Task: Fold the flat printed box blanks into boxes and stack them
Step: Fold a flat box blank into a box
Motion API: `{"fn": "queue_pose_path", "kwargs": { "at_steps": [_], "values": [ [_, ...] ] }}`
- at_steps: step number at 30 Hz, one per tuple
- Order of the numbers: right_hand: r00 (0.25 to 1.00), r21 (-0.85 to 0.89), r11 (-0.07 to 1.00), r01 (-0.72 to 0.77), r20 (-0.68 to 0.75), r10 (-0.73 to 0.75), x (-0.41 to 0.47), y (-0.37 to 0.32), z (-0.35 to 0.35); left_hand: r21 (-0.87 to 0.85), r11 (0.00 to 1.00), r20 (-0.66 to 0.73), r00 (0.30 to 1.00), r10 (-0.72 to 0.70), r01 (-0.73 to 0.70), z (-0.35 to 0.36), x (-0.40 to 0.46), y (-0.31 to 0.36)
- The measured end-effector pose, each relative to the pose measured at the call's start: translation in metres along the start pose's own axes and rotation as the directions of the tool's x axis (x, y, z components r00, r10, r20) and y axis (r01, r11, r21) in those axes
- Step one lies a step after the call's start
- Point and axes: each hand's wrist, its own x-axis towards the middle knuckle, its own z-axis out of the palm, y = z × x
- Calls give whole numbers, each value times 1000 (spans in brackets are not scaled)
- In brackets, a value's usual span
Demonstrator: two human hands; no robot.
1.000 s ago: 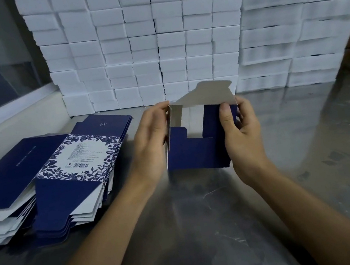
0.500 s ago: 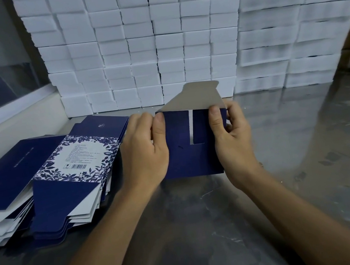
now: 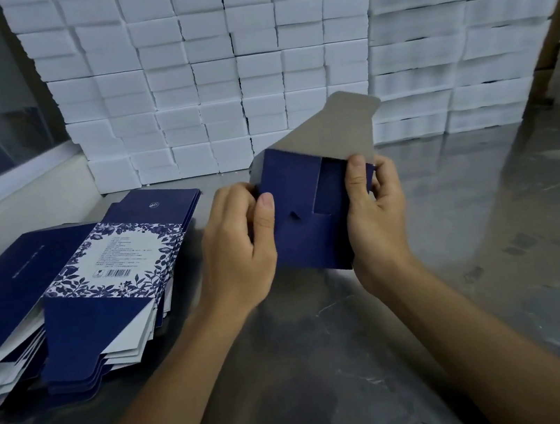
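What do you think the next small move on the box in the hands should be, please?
Probably fold the grey flap down over the end: it stands up open above the blue box, whose side flaps look tucked in, while the left hand and right hand grip its sides.

One half-folded box (image 3: 303, 219), two hands, two piles of flat blanks (image 3: 98, 277), many white blocks (image 3: 213, 75), uncountable.

A box (image 3: 304, 215) is held up above the middle of the table (image 3: 494, 232), the left hand (image 3: 236, 248) on its left side, the right hand (image 3: 375, 218) on its right. A pile of flat blanks (image 3: 75, 295) lies on the table to the left. Stacked boxes (image 3: 212, 68) stand behind, along the far edge.
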Motion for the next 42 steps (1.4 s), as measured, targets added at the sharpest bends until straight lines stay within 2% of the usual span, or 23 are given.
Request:
{"fn": "queue_pose_path", "kwargs": {
  "at_steps": [9, 14, 17, 24, 27, 31, 33, 36, 42],
  "values": [
    [998, 66, 996, -53, -19, 54, 3, 2, -2, -20, 1000, -27, 999, 20, -21, 8, 0, 5],
    [983, 182, 970, -163, -54, 175, 6, -1, -5, -92, 992, 33, 995, 92, -89, 1, -4, -2],
    [969, 280, 933, -226, -36, 246, 9, -2, -6, -91, 989, 40, 992, 120, -116, -2, -6, -5],
    [953, 310, 905, -293, 13, 304, 8, -4, -8, -104, 986, 6, 992, 129, -128, 5, -8, -2],
    [948, 312, 896, -314, 60, 312, 9, -7, -8, -130, 987, -36, 995, 94, -98, 5, -7, 1],
    [948, 319, 895, -312, 168, 270, 6, -10, -4, -219, 974, -55, 996, -73, 60, 3, -2, 1],
    [933, 266, 902, -339, 215, 287, 4, -11, -2, -228, 966, -40, 990, -134, 121, 1, -2, -2],
    [914, 194, 908, -372, 247, 322, 4, -11, -2, -234, 956, -39, 981, -189, 175, 0, -3, -6],
    [925, 155, 933, -324, 258, 278, 5, -10, -7, -349, 909, 13, 971, -240, 229, 1, 0, -1]
  ]
}}
